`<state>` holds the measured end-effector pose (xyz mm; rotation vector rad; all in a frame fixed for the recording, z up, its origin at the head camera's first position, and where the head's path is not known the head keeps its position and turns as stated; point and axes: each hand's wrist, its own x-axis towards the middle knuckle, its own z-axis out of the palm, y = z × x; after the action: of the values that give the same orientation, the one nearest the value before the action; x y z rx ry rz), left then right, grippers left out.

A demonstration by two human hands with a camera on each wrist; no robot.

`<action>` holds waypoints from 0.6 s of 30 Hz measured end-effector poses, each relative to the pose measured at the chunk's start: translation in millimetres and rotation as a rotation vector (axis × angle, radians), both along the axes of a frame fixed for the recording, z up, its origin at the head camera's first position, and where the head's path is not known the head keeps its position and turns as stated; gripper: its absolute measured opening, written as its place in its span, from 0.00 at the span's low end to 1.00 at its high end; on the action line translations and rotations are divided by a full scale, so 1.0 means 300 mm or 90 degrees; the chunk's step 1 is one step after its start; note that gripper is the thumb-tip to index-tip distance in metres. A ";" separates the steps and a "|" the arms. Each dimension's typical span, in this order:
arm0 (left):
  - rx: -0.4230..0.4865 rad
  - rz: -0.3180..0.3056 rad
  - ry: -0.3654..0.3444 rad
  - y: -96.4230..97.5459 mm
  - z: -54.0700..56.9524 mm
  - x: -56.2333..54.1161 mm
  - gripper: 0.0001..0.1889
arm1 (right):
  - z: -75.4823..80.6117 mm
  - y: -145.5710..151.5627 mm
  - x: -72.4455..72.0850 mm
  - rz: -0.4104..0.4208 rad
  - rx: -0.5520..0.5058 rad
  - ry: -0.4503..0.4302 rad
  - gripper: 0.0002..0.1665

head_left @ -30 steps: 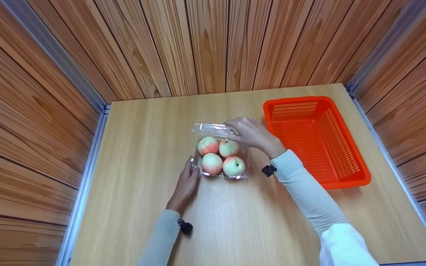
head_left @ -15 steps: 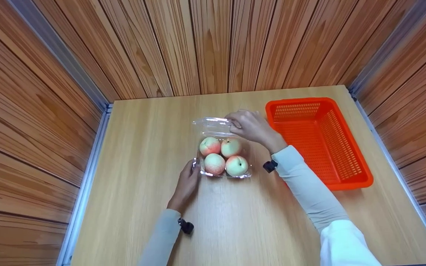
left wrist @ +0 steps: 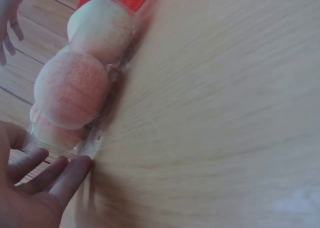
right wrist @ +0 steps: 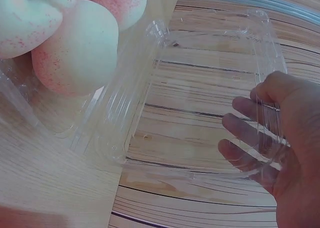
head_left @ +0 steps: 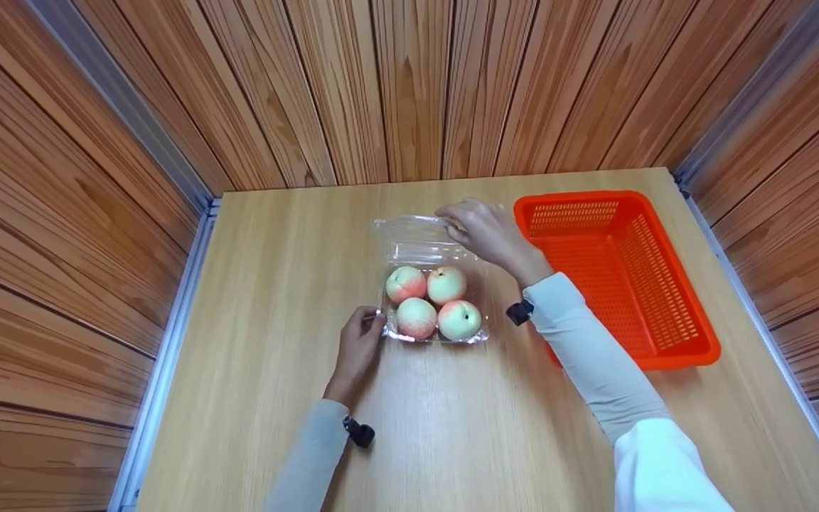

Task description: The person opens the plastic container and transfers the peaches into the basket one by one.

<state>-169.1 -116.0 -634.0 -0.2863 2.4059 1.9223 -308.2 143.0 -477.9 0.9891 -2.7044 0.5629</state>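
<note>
Lid [head_left: 411, 229] of clear rectangular plastic box [head_left: 477, 338]: R hand [head_left: 486, 231] grips, L hand [head_left: 358, 345] touches box's side; yanking cld spill round pink-white peaches [head_left: 416, 317].

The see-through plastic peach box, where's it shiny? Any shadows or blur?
Head view: white glints along the clear plastic hinged box, glare on the pale wooden table; left wrist view: dark shadow beside the round cream-and-pink peaches, table grain hazy; right wrist view: bright streaks on the box's fold.

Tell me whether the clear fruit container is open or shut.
Open. In the head view, the right hand holds the clear lid away from the four peaches, which sit uncovered in the base.
</note>
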 end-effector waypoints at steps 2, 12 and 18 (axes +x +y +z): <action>-0.002 0.008 0.001 0.003 0.004 0.000 0.13 | -0.001 0.001 -0.008 -0.004 -0.005 0.009 0.15; -0.023 0.037 0.004 0.010 0.014 -0.005 0.09 | -0.005 -0.003 -0.038 -0.018 0.009 0.065 0.18; -0.007 0.036 -0.016 0.006 0.025 -0.012 0.09 | -0.003 -0.002 -0.043 -0.020 0.011 0.077 0.21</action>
<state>-172.8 -114.3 -626.5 -0.3807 2.4186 1.9170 -321.1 142.3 -479.0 0.9515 -2.6167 0.4598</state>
